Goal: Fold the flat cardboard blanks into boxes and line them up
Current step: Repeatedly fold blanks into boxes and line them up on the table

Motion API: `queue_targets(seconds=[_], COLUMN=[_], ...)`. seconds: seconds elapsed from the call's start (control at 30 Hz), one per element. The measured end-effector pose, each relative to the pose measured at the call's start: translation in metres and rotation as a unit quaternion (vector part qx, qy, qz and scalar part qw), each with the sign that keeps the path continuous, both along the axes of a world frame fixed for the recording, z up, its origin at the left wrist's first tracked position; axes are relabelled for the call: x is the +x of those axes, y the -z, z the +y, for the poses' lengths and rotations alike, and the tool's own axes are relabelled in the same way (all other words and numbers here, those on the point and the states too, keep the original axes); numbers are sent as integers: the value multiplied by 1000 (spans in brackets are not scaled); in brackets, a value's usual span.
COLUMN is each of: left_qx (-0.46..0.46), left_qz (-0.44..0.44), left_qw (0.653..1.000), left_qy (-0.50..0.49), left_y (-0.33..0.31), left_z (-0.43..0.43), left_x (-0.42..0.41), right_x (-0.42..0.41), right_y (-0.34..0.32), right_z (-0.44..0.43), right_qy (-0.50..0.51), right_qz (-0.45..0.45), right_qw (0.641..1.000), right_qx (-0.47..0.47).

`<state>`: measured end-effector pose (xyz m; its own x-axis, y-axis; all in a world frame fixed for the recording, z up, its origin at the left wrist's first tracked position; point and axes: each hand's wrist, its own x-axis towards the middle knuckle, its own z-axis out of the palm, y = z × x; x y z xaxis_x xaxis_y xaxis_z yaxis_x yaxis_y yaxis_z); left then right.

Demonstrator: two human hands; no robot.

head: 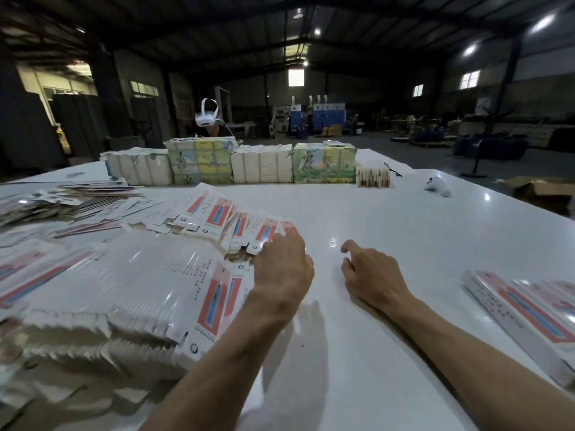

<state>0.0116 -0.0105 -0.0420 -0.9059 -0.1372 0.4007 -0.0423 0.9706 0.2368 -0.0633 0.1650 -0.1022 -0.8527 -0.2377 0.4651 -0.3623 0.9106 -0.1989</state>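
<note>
Blanks (214, 217) left of hands (281, 269) (370, 275), touching one

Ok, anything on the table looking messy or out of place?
Yes: the flat blanks by the left hand lie in a loose fan, not a square stack; more are scattered far left. Folded boxes at right look orderly.

Rows of small print on flat cardboard blanks (214, 213), seemingly illegible
</note>
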Motion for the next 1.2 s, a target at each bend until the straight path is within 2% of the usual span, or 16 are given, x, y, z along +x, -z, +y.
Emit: queue_targets(seconds=[0.1, 0.17, 0.23, 0.3, 0.47, 0.67, 0.9, 0.97, 1.07, 1.13, 1.2], left_qx=[-53, -113, -155, -158, -105, -128, -94, -52, 121, 268, 393], left_qz=[-98, -163, -185, -193, -175, -139, -88, -69, -101, -144, -183], left_qw=[991, 971, 953, 947, 955, 956, 982, 992, 987, 944, 884], left_qy=[-78, -136, -183, -201, -217, -225, -142, -92, 43, 130, 174], left_y=[-27, -33, -31, -26, -24, -28, -56, -71, -82, -78, -62], left_z=[-40, -62, -77, -87, -94, -91, -89, -83, -65, -45, -24], left_x=[18, 26, 34, 41, 43, 42, 41, 37, 21, 9, -4], right_x=[-4, -5, -6, -5, -2, 0, -1, -2, -5, -6, -8], right_y=[2, 2, 1, 0, -4, -4, -5, -3, 0, -1, -4], right_z=[2, 4, 6, 6, 8, 9, 8, 9, 11, 12, 14], right_qy=[-6, -9, -13, -18, -25, -27, -41, -38, -42, -57, -72], right_qz=[-24, -40, -49, -54, -76, -92, -93, -91, -92, -98, -97], right_qw=[999, 997, 995, 994, 990, 987, 986, 985, 979, 964, 939], right_qx=[-37, -64, -82, -94, -120, -131, -134, -142, -178, -242, -321])
